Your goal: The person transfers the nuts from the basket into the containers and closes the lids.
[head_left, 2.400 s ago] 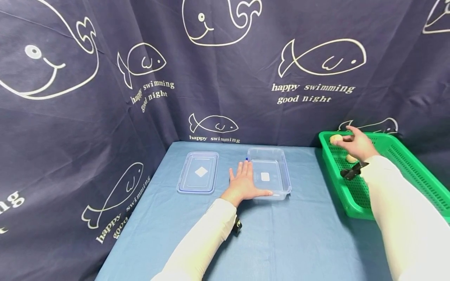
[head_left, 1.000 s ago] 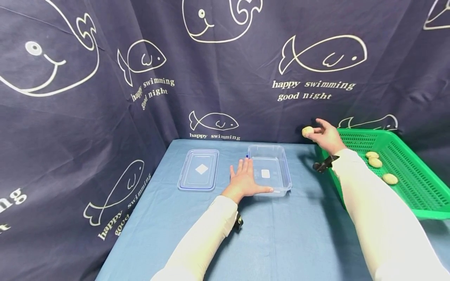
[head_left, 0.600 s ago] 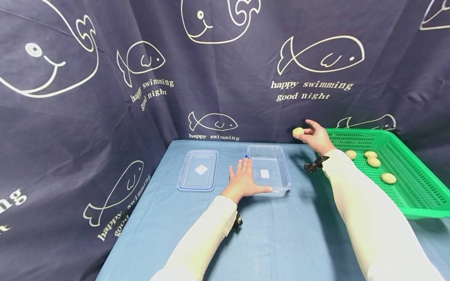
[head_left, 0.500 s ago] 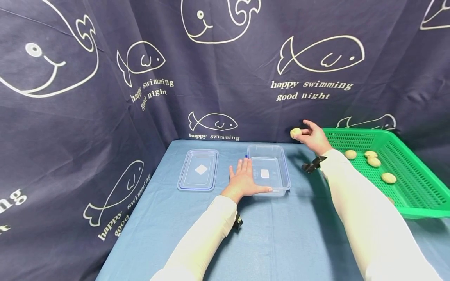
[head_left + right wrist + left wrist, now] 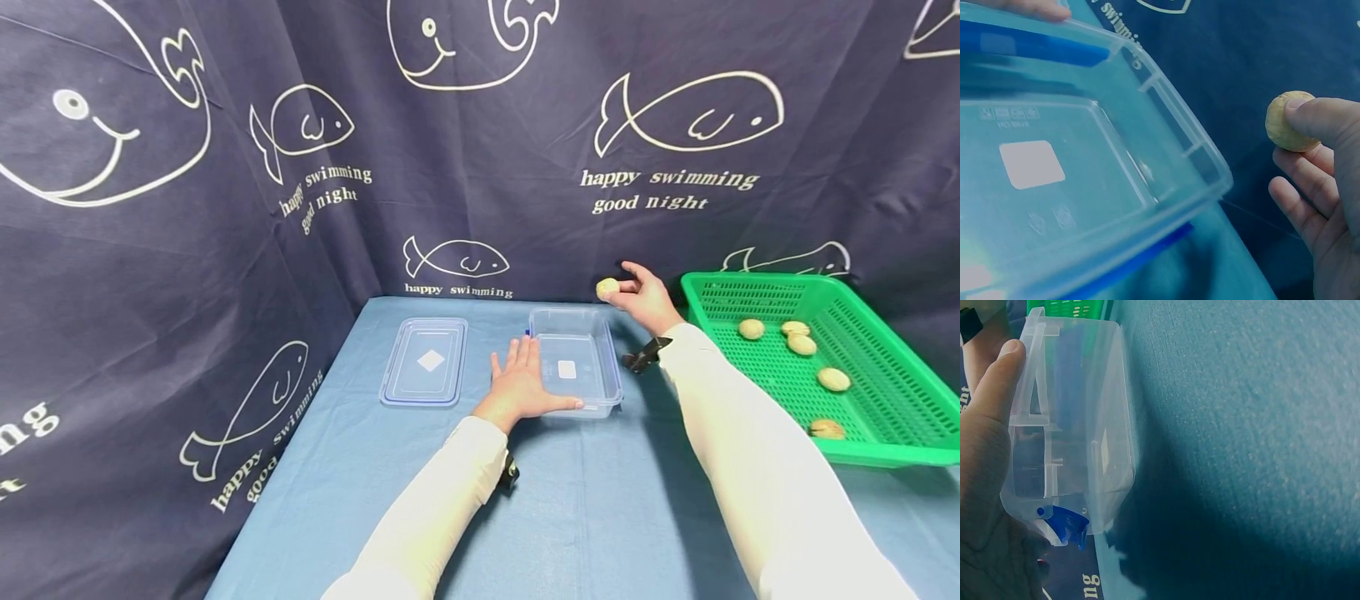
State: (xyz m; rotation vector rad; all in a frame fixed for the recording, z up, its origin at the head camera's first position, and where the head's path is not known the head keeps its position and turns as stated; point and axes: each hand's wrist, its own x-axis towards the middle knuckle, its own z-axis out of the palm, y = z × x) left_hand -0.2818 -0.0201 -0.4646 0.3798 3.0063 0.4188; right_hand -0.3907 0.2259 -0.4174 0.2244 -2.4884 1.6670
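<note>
My right hand (image 5: 647, 302) pinches a tan walnut (image 5: 1290, 122) between thumb and fingers. In the head view it is raised near the back right corner of the clear plastic box (image 5: 573, 350), outside its rim. That box has no lid on and shows only a white label on its floor. My left hand (image 5: 521, 390) rests on the box's left side with fingers straight and spread, the thumb (image 5: 1007, 375) lying along the near rim. A blue clip hangs from the box in the left wrist view.
A clear lid (image 5: 424, 362) with a white label lies flat to the left of the box. On the right stands a green basket (image 5: 885, 454) holding several walnuts (image 5: 833, 380). Dark printed cloth (image 5: 540, 208) hangs behind the blue table (image 5: 555, 517).
My right hand has carried the walnut leftward from over the green basket to near the box's back right corner. The left hand has stayed on the box.
</note>
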